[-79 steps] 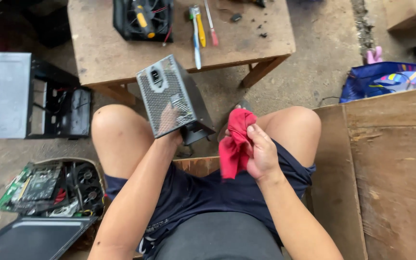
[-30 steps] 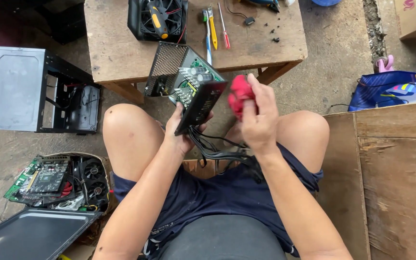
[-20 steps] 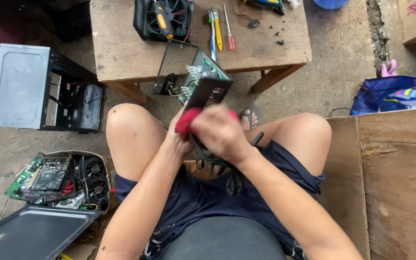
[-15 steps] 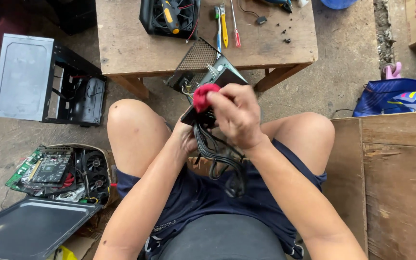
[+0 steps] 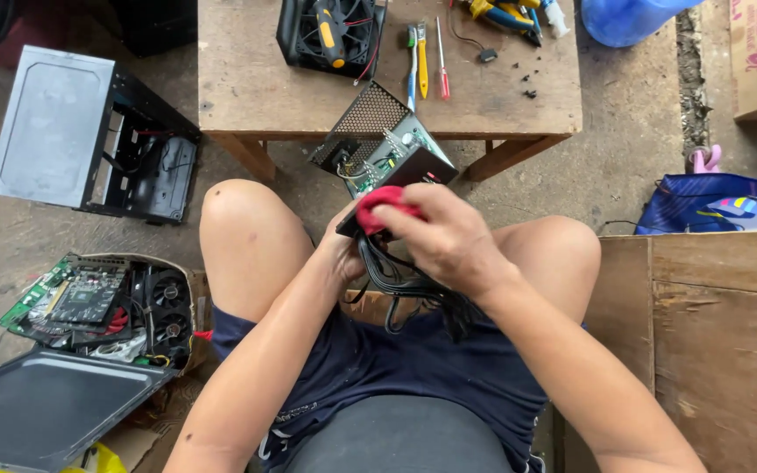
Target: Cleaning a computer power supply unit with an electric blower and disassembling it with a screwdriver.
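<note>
An opened computer power supply, with a mesh grille and a green circuit board showing, is tilted up above my knees. My left hand grips its lower end from underneath, mostly hidden. My right hand presses a red cloth against the black near face of the unit. A bundle of black cables hangs from the unit down onto my lap.
A low wooden table ahead carries a black fan unit, screwdrivers and small screws. An empty computer case lies at left. A basket of circuit boards and a grey panel sit lower left. A wooden crate stands right.
The power supply has been turned so its open side faces up. My right hand has carried the red cloth from beside the unit onto its near face and rubs across it.
</note>
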